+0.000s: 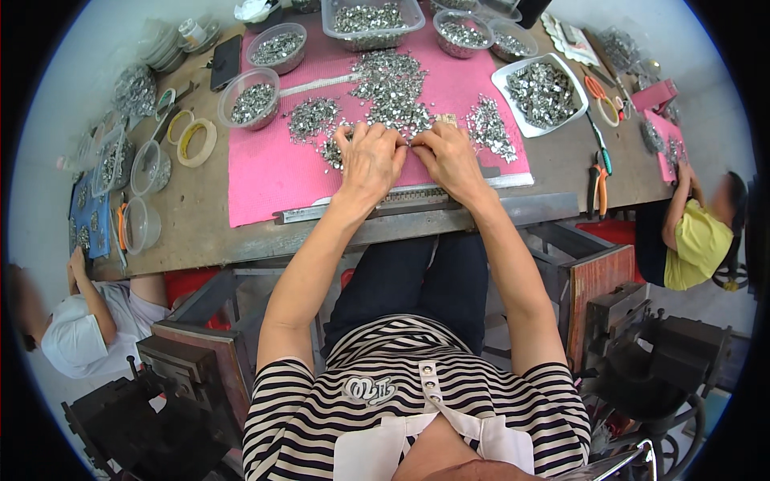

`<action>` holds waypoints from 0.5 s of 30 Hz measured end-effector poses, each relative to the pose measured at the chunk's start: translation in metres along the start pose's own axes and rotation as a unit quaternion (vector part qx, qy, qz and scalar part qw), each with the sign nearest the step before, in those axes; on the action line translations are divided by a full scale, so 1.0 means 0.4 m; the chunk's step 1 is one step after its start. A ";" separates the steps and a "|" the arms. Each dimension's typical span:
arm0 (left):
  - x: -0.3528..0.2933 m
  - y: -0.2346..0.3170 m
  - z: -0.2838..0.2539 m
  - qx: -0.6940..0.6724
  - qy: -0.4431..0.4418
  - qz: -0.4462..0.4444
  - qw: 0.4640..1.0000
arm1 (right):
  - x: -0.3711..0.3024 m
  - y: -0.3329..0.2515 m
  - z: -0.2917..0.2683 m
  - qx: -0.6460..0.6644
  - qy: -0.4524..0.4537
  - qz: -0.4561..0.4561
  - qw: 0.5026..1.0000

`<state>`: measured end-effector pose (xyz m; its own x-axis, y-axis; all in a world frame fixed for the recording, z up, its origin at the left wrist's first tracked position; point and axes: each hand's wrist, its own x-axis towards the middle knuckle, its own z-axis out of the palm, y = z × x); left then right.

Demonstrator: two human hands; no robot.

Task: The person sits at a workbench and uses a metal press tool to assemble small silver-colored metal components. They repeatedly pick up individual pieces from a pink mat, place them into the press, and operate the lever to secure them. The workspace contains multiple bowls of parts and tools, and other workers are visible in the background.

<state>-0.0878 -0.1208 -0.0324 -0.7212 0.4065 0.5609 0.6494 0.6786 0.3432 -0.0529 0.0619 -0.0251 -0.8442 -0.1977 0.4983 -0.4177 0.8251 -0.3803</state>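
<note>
Close together over a pink mat point(265, 176), my two hands meet at their fingertips in front of a heap of small shiny metal pieces point(391, 84). My left hand point(371, 164) is closed in a pinch, its thumb and index finger pressed together. Opposite it, my right hand point(451, 160) pinches in the same way. Whatever sits between the fingertips is too small to make out. Under my wrists, along the mat's near edge, runs a metal rail point(413, 198) with a row of small pieces in it. Smaller piles point(313, 118) of metal bits lie to either side.
Tubs of metal pieces point(277, 48) line the far side, with a white tray point(541, 96) at right. Pliers point(597, 188) and scissors point(600, 100) lie right; tape rolls point(196, 144) left. Co-workers sit at left point(96, 329) and right point(698, 240).
</note>
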 end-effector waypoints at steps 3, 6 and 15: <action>-0.004 0.002 -0.011 -0.022 -0.010 -0.012 1.000 | 0.014 0.005 0.006 -0.002 0.014 -0.033 0.999; -0.025 0.041 -0.050 -0.083 -0.039 -0.020 0.996 | -0.018 -0.003 -0.019 0.044 -0.001 0.001 0.999; -0.101 0.127 -0.047 -0.142 -0.034 0.013 0.989 | -0.147 -0.061 -0.120 0.106 -0.011 0.072 0.992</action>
<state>-0.0210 -0.1143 -0.0234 -0.7111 0.4692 0.5236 0.7031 0.4724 0.5315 0.0231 0.0787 -0.0075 -0.9060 -0.0993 0.4114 -0.3519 0.7169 -0.6019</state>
